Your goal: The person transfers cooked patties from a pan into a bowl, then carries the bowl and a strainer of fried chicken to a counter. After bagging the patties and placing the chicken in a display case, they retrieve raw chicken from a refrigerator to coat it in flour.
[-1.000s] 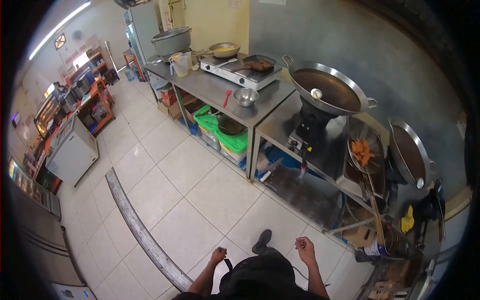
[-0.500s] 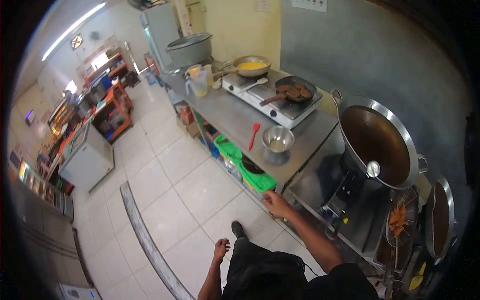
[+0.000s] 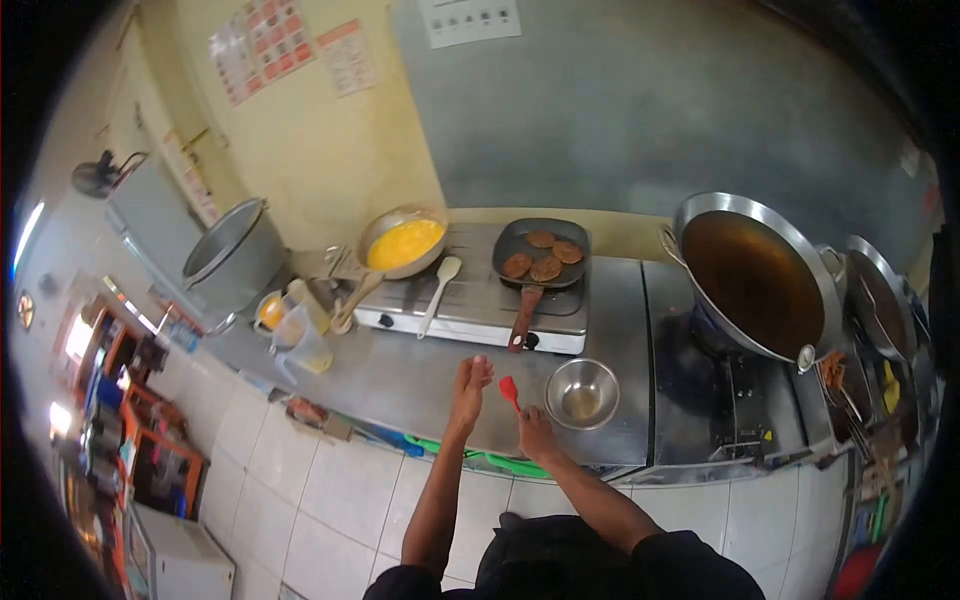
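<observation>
My right hand (image 3: pixel 538 436) is at the counter edge, its fingers closed on the handle of a red silicone basting brush (image 3: pixel 509 389). The brush head points away from me. Just right of it stands a small steel bowl (image 3: pixel 583 394) with a little liquid in the bottom. My left hand (image 3: pixel 470 388) hovers over the counter, empty, its fingers loosely bent and apart. Ahead, a square dark pan (image 3: pixel 540 237) holds several brown patties (image 3: pixel 545 268) on the stove (image 3: pixel 460 300). A white spatula (image 3: pixel 439 297) lies on the stove beside a round pan (image 3: pixel 408 268) of yellow egg mixture.
To the right, a large wok (image 3: pixel 690 215) of dark oil sits on a burner, with another wok (image 3: pixel 880 300) beyond. Plastic jugs (image 3: pixel 303 340) and a big grey pot (image 3: pixel 237 250) stand at the left. The pan's brown handle (image 3: pixel 524 318) sticks out toward me.
My view has swung round to face the counter. Both hands have moved from over the floor to the counter, and my right hand has closed on the basting brush.
</observation>
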### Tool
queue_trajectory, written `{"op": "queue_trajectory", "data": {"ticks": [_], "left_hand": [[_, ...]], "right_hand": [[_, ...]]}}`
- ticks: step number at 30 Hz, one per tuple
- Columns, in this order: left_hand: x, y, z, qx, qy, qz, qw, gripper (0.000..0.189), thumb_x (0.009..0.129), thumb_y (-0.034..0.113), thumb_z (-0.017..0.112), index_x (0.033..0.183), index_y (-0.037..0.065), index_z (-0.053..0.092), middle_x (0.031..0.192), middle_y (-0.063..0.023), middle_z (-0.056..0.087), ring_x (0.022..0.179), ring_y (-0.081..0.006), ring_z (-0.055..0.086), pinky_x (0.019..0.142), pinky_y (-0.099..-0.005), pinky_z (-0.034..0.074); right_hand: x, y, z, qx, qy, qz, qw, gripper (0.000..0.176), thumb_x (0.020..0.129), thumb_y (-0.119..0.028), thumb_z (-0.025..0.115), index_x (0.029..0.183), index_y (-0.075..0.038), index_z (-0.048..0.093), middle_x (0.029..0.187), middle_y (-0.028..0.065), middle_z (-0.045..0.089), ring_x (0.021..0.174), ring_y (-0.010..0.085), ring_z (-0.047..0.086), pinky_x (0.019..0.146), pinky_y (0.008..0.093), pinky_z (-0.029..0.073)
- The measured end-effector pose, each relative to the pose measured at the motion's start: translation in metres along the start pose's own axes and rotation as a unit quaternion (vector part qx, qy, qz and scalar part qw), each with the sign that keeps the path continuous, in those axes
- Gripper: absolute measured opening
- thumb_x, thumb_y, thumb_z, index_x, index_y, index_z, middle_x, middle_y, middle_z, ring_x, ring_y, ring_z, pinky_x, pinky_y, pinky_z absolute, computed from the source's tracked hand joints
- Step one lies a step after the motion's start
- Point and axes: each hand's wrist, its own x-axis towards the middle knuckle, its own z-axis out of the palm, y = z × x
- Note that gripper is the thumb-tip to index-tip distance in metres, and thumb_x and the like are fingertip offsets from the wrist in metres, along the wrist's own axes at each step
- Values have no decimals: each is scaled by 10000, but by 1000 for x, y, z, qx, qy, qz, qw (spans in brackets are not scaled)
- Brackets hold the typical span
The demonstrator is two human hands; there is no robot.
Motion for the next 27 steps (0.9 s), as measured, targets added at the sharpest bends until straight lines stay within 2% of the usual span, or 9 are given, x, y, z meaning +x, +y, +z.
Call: {"op": "queue_trajectory", "data": {"ticks": [4, 7, 10, 15, 18, 21, 25, 26, 27], "left_hand": [[83, -14, 31, 30, -48, -47, 997, 640, 970, 589, 508, 1207, -5, 542, 1119, -98, 611, 980, -201, 628, 967, -354, 458], [125, -10, 49, -50, -224, -243, 942, 630, 951, 569, 563, 1204, -7, 542, 1134, -109, 611, 995, -213, 629, 913, -347, 486], [131, -7, 72, -165, -190, -305, 918, 482, 952, 491, 613, 1116, 39, 577, 915, -34, 610, 821, -147, 622, 697, -282, 502], [140, -34, 73, -217, -214, -271, 913, 244, 976, 349, 624, 918, 129, 533, 670, 71, 416, 530, -41, 403, 444, -205, 298], [129, -29, 58, -201, -223, -253, 920, 263, 991, 315, 594, 820, 161, 468, 633, 85, 357, 481, -37, 329, 417, -211, 256], [98, -21, 24, -166, -235, -260, 922, 293, 998, 319, 581, 789, 172, 439, 623, 90, 333, 476, -38, 307, 416, -214, 249], [37, 6, -20, -140, -222, -281, 923, 305, 1003, 344, 579, 798, 177, 426, 622, 93, 321, 480, -33, 301, 417, -215, 245], [23, 9, -30, -145, -218, -289, 921, 306, 1003, 347, 581, 803, 177, 423, 623, 92, 321, 481, -32, 302, 417, -215, 247], [8, 10, -40, -149, -212, -298, 919, 308, 1002, 350, 583, 807, 177, 420, 624, 91, 321, 482, -31, 302, 418, -215, 248]], "right_hand": [[10, -12, 0, -20, 69, 37, 997, 394, 871, -148, 585, 1173, 93, 504, 1163, 266, 535, 1138, 415, 512, 1017, 475, 419], [19, -27, 7, -6, 106, 77, 991, 380, 838, -95, 608, 1150, 99, 511, 1146, 272, 544, 1104, 406, 529, 988, 469, 433], [32, -31, 13, -11, 100, 90, 991, 391, 824, -90, 628, 1144, 103, 514, 1145, 275, 560, 1074, 397, 553, 958, 466, 449], [32, 0, 31, -89, -42, 25, 995, 268, 858, -57, 575, 1088, 79, 554, 952, 220, 642, 978, 370, 612, 874, 475, 481], [-25, -40, -33, 98, 109, 101, 984, 195, 922, -68, 545, 1091, 19, 587, 806, 145, 645, 832, 284, 652, 756, 421, 513], [-81, -41, -68, 287, 80, 196, 934, 208, 962, -190, 556, 1079, -25, 605, 896, 215, 656, 847, 364, 653, 802, 431, 510], [-143, -54, -141, 272, 152, 191, 931, 215, 983, -164, 549, 1147, -38, 610, 876, 187, 647, 791, 261, 638, 756, 374, 511], [-146, -82, -184, 216, 129, 243, 937, 231, 972, -122, 548, 1174, -33, 617, 886, 199, 651, 809, 281, 651, 760, 369, 513], [-152, -63, -178, 193, 194, 172, 946, 260, 951, -78, 557, 1197, -19, 617, 910, 208, 646, 832, 299, 657, 761, 367, 513]]}}
